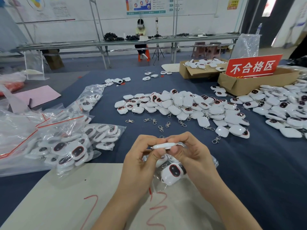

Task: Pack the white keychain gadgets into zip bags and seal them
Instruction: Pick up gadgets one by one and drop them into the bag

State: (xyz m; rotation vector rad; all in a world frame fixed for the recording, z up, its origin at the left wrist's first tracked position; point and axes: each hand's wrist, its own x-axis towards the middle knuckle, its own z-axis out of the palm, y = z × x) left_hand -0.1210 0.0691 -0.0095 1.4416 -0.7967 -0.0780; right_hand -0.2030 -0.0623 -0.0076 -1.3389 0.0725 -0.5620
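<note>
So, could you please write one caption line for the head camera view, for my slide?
Both hands, left and right, pinch a white gadget edge-on above a zip bag holding more, beside a loose pile.

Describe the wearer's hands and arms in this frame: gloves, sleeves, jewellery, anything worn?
Both are bare. The left hand and right hand wear no gloves, and no rings show on the visible fingers. Both forearms are uncovered from wrist to the bottom edge of the frame: no sleeves, watch, wristband or strap in view. Nails look short and unpainted. No markings or tape.
</note>
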